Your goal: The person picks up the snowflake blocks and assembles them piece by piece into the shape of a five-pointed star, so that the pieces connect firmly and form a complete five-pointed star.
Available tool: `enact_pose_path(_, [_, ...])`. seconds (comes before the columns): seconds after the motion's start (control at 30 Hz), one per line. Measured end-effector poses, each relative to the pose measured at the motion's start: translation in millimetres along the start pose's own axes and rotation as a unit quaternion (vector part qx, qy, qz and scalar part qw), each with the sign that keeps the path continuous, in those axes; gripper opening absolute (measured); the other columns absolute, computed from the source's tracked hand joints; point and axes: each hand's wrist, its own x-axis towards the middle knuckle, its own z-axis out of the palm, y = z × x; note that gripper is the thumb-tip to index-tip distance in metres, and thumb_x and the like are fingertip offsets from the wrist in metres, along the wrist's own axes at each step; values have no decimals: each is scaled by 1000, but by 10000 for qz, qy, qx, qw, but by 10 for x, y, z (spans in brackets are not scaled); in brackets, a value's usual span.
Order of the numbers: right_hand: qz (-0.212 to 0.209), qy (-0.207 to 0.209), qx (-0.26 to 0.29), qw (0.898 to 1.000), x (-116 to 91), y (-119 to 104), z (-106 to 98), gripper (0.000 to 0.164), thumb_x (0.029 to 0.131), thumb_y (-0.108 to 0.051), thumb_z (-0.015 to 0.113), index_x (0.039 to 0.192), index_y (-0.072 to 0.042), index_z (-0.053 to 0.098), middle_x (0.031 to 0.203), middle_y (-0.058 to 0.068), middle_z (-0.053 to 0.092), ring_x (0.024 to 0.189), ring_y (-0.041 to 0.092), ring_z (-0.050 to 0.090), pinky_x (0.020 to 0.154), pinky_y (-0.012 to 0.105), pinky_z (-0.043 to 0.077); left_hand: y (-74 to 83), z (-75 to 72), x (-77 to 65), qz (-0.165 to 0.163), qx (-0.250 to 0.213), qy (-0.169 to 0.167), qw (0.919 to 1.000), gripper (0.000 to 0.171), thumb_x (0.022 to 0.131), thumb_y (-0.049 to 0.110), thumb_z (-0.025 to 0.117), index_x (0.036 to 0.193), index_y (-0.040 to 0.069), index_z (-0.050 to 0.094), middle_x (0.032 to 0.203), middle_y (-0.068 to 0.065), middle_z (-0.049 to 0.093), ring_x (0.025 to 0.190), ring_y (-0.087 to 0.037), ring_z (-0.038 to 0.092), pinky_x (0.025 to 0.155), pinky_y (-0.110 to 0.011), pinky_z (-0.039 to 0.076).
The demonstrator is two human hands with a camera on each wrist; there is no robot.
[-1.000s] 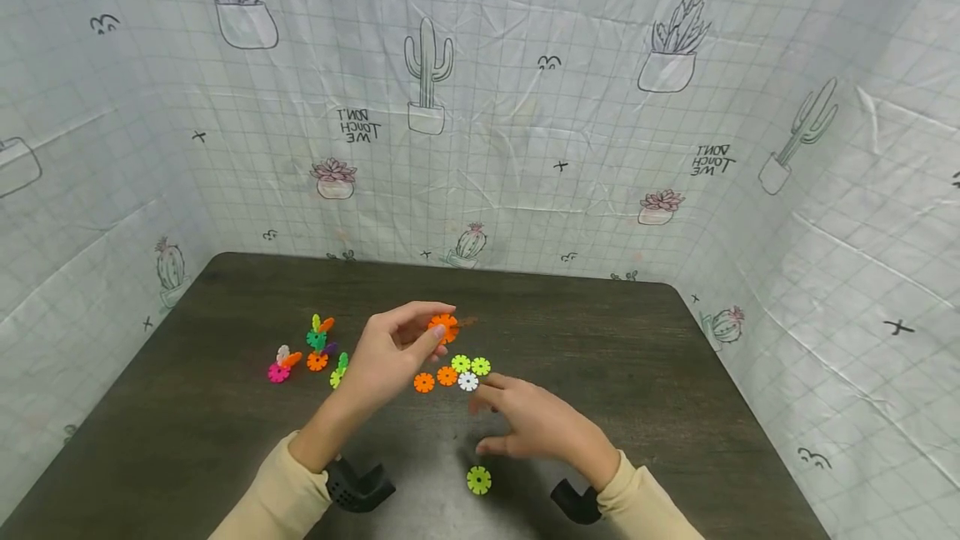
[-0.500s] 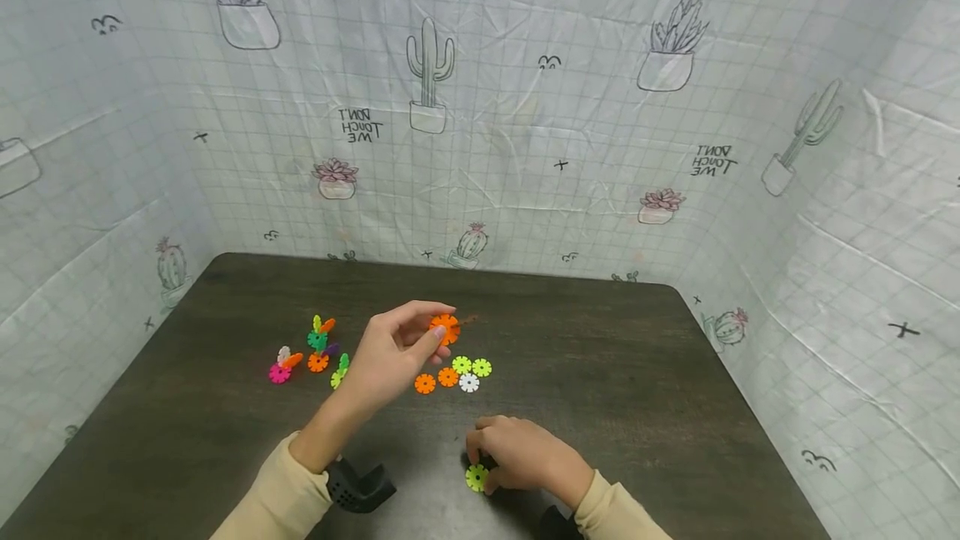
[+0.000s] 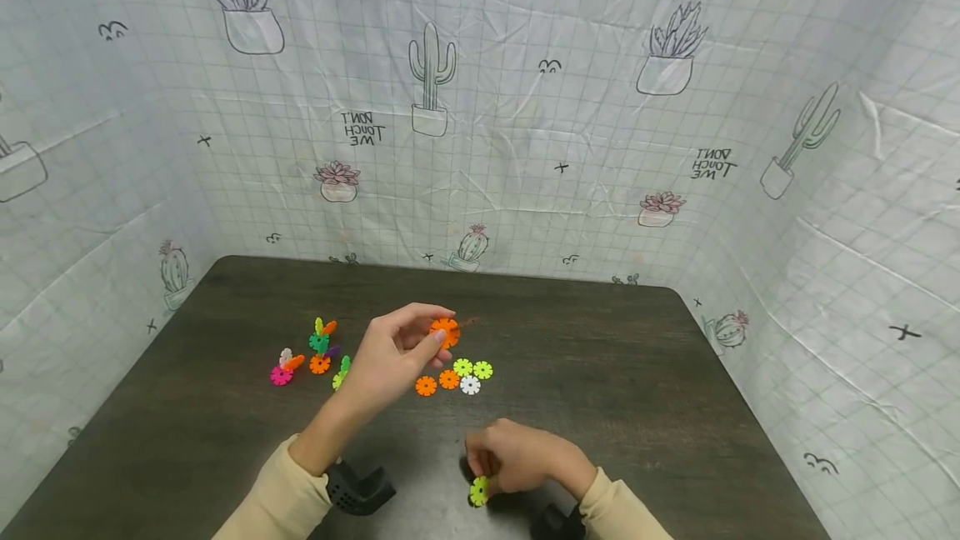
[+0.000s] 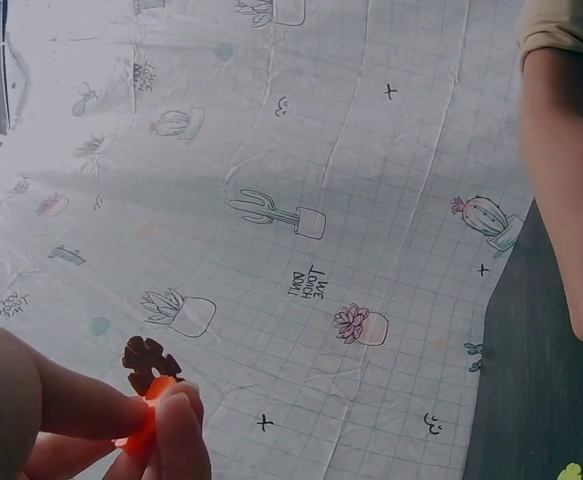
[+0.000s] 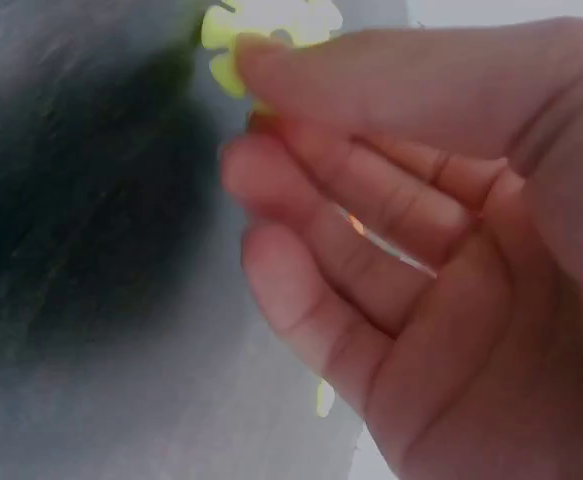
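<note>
My left hand (image 3: 393, 357) is raised over the table, pinching an orange notched disc (image 3: 448, 327) between thumb and fingers. Joined to that disc is a brown notched disc (image 4: 149, 360), seen clearly in the left wrist view and edge-on in the head view. Near the front of the table, my right hand (image 3: 525, 455) pinches a yellow-green notched disc (image 3: 478, 492) with thumb and index finger; the disc stands tilted. Beyond the right hand lie loose flat discs: two orange, including an orange disc (image 3: 426, 386), a white disc (image 3: 470, 385) and two yellow-green ones.
At the left of the dark table (image 3: 600, 340) stand joined disc pieces: a pink-based cluster (image 3: 281, 375), a taller orange-and-green cluster (image 3: 319, 343) and a yellow-green one (image 3: 341, 378) partly behind the left wrist. A printed cloth (image 3: 510, 148) encloses the back and sides.
My right hand has moved from beside the loose discs toward the front edge and taken hold of the single yellow-green disc, now tilted up. The left hand stays nearly still with its discs.
</note>
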Motion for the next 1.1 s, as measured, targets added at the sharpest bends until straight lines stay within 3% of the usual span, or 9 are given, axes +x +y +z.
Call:
enact_pose_path(0.1, [-281, 201, 377, 9987, -47, -9, -67, 19, 87, -4, 77, 84, -16, 62, 73, -13, 58, 61, -4, 51, 58, 15, 48, 3, -4, 4, 10, -115, -18, 9999, 27, 99, 4, 63, 125, 8, 67, 97, -19, 68, 78, -28, 72, 73, -34, 62])
enact_pose_path(0.17, [-348, 567, 461, 9967, -72, -13, -138, 16, 90, -5, 75, 86, -17, 65, 75, -12, 61, 63, -4, 53, 60, 16, 50, 12, -1, 9, 29, -183, -30, 9998, 27, 98, 4, 64, 125, 7, 67, 98, -20, 68, 79, -31, 73, 74, -35, 63])
enact_pose_path(0.3, [-402, 1912, 372, 9800, -137, -63, -322, 14, 91, -4, 74, 96, -17, 72, 83, -6, 67, 69, -1, 58, 63, 19, 54, 29, 6, 13, 95, -270, -82, 9996, 26, 98, 5, 65, 124, 6, 66, 97, -21, 69, 79, -34, 74, 76, -35, 63])
enact_pose_path(0.4, [-664, 3230, -23, 9441, -186, -147, -467, 19, 89, -2, 76, 103, -14, 73, 87, -4, 68, 71, 0, 58, 62, 21, 55, 44, 11, 15, 151, -344, -134, 9992, 25, 98, 6, 65, 123, 6, 66, 97, -20, 70, 79, -32, 74, 75, -32, 62])
enact_pose_path(0.53, [-1298, 4703, -573, 8710, -221, -288, -638, 20, 85, 2, 78, 99, -12, 74, 88, -3, 68, 73, 5, 59, 63, 24, 56, 67, 26, 26, 231, -465, -187, 9985, 24, 98, 7, 66, 122, 4, 64, 97, -18, 69, 76, -26, 74, 77, -33, 63])
enact_pose_path(0.63, [-1799, 5312, -735, 8247, -217, -389, -723, 20, 84, 5, 75, 96, -11, 73, 89, 1, 69, 73, 10, 62, 64, 26, 56, 85, 41, 34, 228, -601, -224, 9977, 24, 98, 6, 66, 122, 3, 62, 97, -19, 69, 75, -22, 75, 77, -34, 63])
enact_pose_path(0.73, [-2104, 5561, -858, 7995, -200, -474, -764, 21, 83, 7, 72, 96, -9, 71, 89, 3, 70, 73, 13, 64, 66, 24, 56, 94, 57, 38, 175, -733, -265, 9968, 24, 98, 6, 66, 121, 2, 61, 98, -21, 67, 76, -20, 75, 77, -35, 63])
enact_pose_path(0.9, [-2225, 5679, -1042, 7856, -187, -558, -777, 17, 85, 5, 71, 96, -7, 71, 89, 4, 70, 74, 15, 65, 68, 22, 55, 88, 82, 43, 167, -708, -384, 9966, 24, 98, 8, 66, 121, 2, 60, 100, -24, 66, 76, -18, 75, 76, -35, 63])
enact_pose_path(1.1, [-2219, 5500, -1282, 7948, -194, -582, -780, 11, 90, 3, 70, 98, -5, 70, 93, 4, 70, 79, 16, 67, 71, 24, 57, 73, 80, 45, 188, -603, -376, 9973, 23, 99, 10, 67, 120, 3, 61, 101, -27, 66, 77, -19, 75, 75, -39, 63])
